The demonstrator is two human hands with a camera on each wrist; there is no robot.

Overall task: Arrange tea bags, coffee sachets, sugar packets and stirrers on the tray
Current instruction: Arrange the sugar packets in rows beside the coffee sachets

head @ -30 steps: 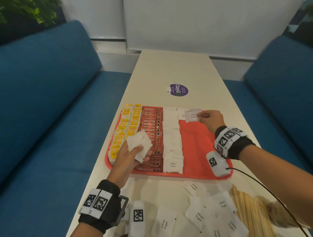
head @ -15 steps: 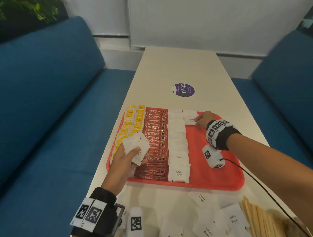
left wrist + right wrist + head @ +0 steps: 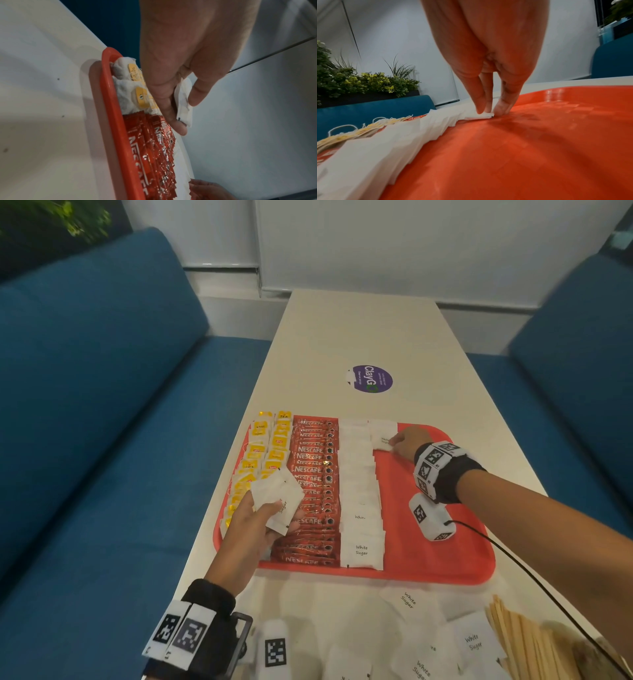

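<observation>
A red tray [image 3: 442,563] lies on the white table, holding a column of yellow tea bags [image 3: 265,453], red Nescafe sachets [image 3: 313,474] and white sugar packets [image 3: 359,491]. My right hand [image 3: 407,443] pinches a sugar packet [image 3: 383,438] down on the tray at the far end of a second white column; its fingertips [image 3: 502,109] press the packet's [image 3: 483,115] edge. My left hand [image 3: 255,522] hovers over the tea bags and sachets, holding a small stack of sugar packets [image 3: 279,496] between thumb and fingers [image 3: 197,94]. Wooden stirrers [image 3: 524,642] lie at the near right.
Loose white sugar packets [image 3: 472,642] are scattered on the table in front of the tray. A purple round sticker [image 3: 371,379] sits on the table beyond it. Blue sofas flank the table on both sides. The tray's right half [image 3: 539,142] is bare.
My right hand has lowered its sugar packet from above the tray's far end onto the tray beside the first white column. The left hand kept its stack roughly in place.
</observation>
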